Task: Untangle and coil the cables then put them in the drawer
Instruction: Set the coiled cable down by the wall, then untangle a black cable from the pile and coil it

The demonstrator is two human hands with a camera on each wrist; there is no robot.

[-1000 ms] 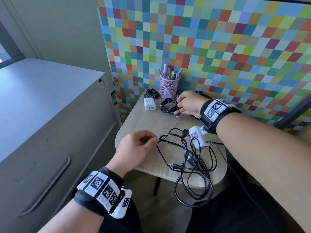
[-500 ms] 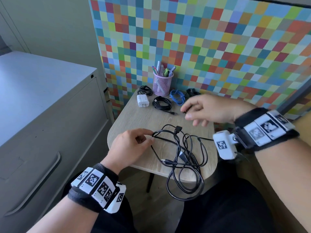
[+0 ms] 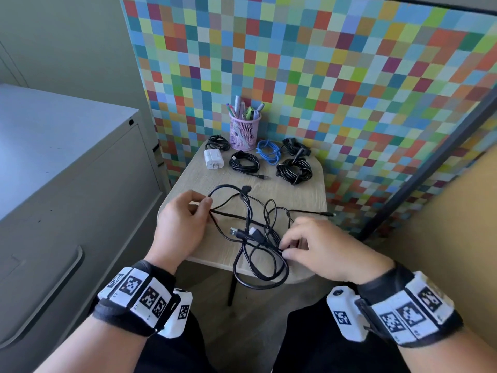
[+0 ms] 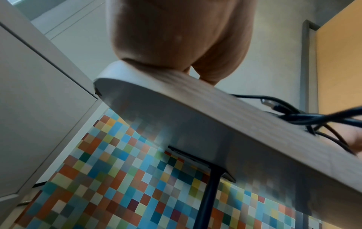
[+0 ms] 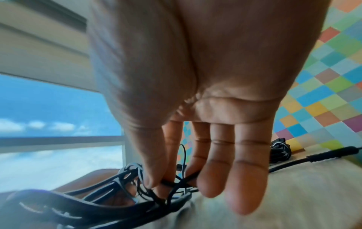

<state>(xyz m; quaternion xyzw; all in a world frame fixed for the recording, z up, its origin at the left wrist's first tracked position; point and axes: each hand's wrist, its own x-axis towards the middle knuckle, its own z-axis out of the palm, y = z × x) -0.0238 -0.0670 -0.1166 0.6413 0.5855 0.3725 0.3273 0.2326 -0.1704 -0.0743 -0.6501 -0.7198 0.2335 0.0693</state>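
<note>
My left hand and right hand each pinch a strand of the tangled black cables on the small table. Behind them lie what look like five coiled cables; this knot remains, and nothing is in the drawer yet.

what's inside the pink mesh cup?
Pens and markers stand upright in the pink cup, tips and caps poking above the rim. Their lower ends show only faintly through the mesh; anything at the bottom cannot be told.
</note>
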